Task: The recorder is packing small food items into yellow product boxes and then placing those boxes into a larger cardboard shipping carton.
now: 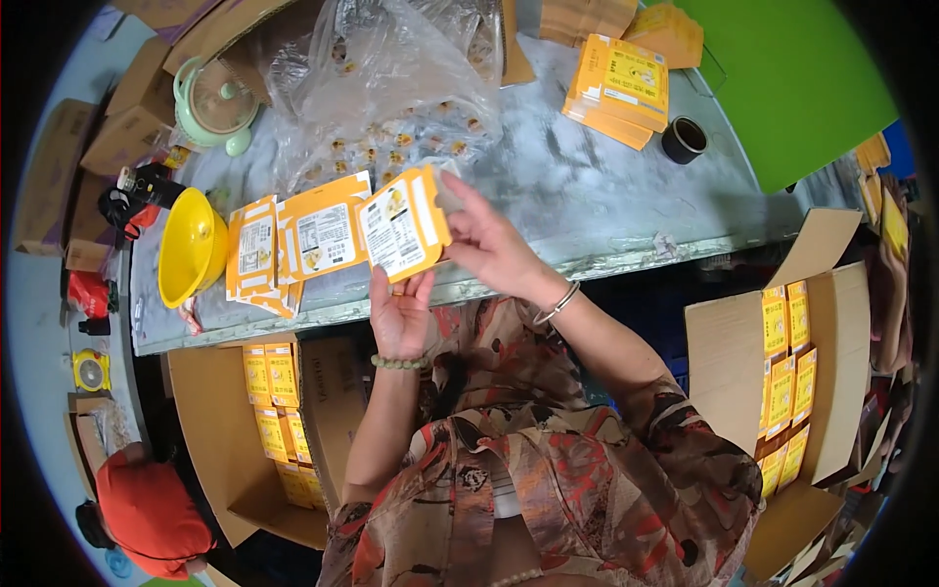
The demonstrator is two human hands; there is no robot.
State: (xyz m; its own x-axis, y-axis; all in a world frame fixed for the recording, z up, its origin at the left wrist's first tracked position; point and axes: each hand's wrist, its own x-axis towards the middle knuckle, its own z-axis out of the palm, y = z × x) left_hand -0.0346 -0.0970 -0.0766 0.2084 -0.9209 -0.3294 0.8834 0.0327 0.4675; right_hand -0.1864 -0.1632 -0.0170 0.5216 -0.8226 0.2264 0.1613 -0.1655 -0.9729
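Both my hands hold a yellow and white carton (396,223) above the front edge of the table, its printed white panel facing up. My left hand (399,315) grips its lower edge from below, with a beaded bracelet at the wrist. On the right side, my right hand (489,240) has its thumb and fingers at the carton's end flap. Just left of it, a flat carton (321,235) overlaps further flat cartons (254,249) on the table. Behind them lies a large clear plastic bag (391,93) with small packets (401,147) in and around it.
A yellow bowl (193,249) and a green-rimmed lidded pot (217,103) stand at the left. Stacked flat cartons (621,83) and a dark cup (684,140) sit at the back right. Open cardboard boxes (205,430) (836,362) flank me. A person in red (152,514) is at lower left.
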